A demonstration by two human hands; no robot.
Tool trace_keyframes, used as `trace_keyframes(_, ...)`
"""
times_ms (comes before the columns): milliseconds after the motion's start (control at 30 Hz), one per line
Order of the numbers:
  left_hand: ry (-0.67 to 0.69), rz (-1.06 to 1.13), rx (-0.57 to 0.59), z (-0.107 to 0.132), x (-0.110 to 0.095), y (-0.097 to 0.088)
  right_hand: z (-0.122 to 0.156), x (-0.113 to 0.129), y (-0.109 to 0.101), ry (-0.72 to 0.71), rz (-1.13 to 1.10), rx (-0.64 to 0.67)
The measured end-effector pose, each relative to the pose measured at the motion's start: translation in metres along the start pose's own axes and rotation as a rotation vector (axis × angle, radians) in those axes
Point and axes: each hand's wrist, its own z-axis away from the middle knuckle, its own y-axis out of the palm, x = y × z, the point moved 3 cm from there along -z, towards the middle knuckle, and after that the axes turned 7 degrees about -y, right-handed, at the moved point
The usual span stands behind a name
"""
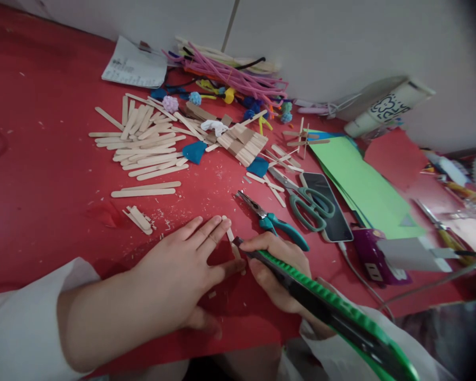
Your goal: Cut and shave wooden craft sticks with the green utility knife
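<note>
A pale wooden stick [229,230] lies on the red table [43,174] under a tilted green-and-black cutter [326,302].

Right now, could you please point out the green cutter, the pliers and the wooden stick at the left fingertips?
Green cutter [328,304], head view: middle of its body.
Pliers [266,219], head view: beside the pivot.
Wooden stick [230,233], head view: its far half.

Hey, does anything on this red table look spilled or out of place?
Yes. Pale wood shavings are scattered loose across the red tabletop just beyond the left hand, like spilled litter. The scissors also look misplaced, their green handles overlapping the phone.
</note>
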Motion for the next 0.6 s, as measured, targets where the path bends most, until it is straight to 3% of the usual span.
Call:
trace_keyframes(367,0.018,-0.016,-0.046,0.001,-0.002,0.003,-0.016,0.004,0.001,-0.006,-0.058,0.070)
trace_keyframes(600,0.003,-0.005,-0.060,0.003,-0.004,0.003,-0.004,0.003,0.006,0.031,-0.102,0.003)
